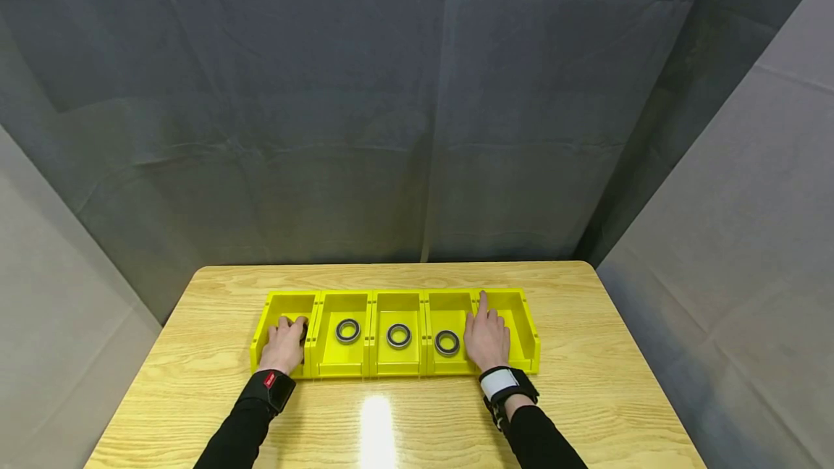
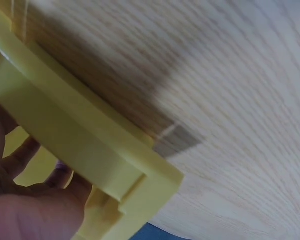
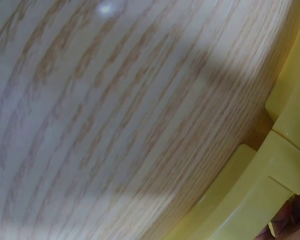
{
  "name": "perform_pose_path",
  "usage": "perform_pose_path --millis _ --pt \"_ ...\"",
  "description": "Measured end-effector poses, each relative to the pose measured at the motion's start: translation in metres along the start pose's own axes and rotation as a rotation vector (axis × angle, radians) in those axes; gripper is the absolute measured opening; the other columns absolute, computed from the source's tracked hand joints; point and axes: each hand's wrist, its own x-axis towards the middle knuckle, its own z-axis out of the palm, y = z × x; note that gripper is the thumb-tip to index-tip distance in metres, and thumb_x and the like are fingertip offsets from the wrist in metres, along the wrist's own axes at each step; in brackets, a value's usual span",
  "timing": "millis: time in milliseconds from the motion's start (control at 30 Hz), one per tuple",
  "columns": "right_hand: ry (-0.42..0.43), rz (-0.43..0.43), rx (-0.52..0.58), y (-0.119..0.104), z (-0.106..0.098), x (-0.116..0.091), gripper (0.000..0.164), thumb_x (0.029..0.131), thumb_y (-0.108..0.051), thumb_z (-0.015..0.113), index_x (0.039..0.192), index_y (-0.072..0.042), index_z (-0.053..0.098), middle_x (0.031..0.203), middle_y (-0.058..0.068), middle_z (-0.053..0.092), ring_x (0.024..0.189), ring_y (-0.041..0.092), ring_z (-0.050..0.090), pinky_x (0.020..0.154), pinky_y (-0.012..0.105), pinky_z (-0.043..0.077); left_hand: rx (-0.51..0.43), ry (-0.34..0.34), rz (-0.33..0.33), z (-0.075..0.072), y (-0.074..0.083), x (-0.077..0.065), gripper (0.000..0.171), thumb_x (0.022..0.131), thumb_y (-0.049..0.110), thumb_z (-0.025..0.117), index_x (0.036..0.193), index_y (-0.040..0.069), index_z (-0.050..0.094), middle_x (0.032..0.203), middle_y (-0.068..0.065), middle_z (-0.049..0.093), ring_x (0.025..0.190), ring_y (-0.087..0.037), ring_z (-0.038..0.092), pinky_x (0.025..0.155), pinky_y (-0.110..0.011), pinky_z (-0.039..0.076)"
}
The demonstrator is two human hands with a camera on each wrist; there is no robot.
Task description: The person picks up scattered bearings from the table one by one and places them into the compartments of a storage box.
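Observation:
A row of joined yellow bins lies across the table. My left hand reaches into the leftmost bin, fingers bent down. A dark bearing shows beside its fingers, mostly covered by the hand, which seems to grip it. In the left wrist view, the left hand's fingers curve behind the bin's front lip. My right hand lies over the divider between the two rightmost bins, its index finger stretched toward the back wall. Nothing shows in its grasp.
Single bearings lie flat in the second bin, the middle bin and the fourth bin. The wooden table extends in front of the row. Grey curtains hang behind and at both sides.

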Motion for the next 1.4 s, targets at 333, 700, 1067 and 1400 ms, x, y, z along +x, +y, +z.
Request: perform_pose_path --millis 333,700,1067,1400 --pt "0.003 -0.012 0.000 0.001 0.000 0.000 0.060 0.105 -0.029 0.049 0.156 -0.006 0.029 0.110 0.026 0.062 0.095 0.040 0.059 0.078 0.052 0.048 -0.016 0.033 0.014 -0.002 -0.001 -0.008 0.045 0.097 0.007 0.059 0.141 0.001 0.052 0.135 -0.034 0.050 0.120 -0.056 0.048 0.083 -0.069 0.051" --pt "0.013 -0.022 0.026 0.001 -0.001 -0.001 0.059 0.105 -0.028 0.049 0.156 -0.005 0.029 0.110 0.027 0.061 0.096 0.042 0.059 0.079 0.053 0.049 -0.024 0.055 0.031 -0.003 -0.002 -0.012 0.041 0.100 0.010 0.055 0.140 0.001 0.053 0.137 -0.033 0.050 0.121 -0.055 0.049 0.081 -0.068 0.052" --pt "0.014 -0.027 0.016 0.001 0.000 0.001 0.059 0.105 -0.028 0.049 0.156 -0.005 0.030 0.105 0.024 0.061 0.084 0.037 0.059 0.071 0.049 0.048 -0.080 0.103 0.010 -0.004 0.003 -0.020 0.040 0.104 0.012 0.048 0.142 0.003 0.052 0.142 -0.030 0.049 0.128 -0.053 0.046 0.089 -0.069 0.049" --pt "-0.012 -0.015 0.018 0.002 0.000 0.001 0.060 0.105 -0.028 0.049 0.156 -0.005 0.028 0.106 0.025 0.061 0.084 0.037 0.059 0.073 0.050 0.048 -0.087 0.182 0.044 -0.004 0.006 -0.021 0.039 0.104 0.013 0.045 0.140 0.002 0.055 0.139 -0.029 0.052 0.128 -0.050 0.047 0.096 -0.065 0.047"
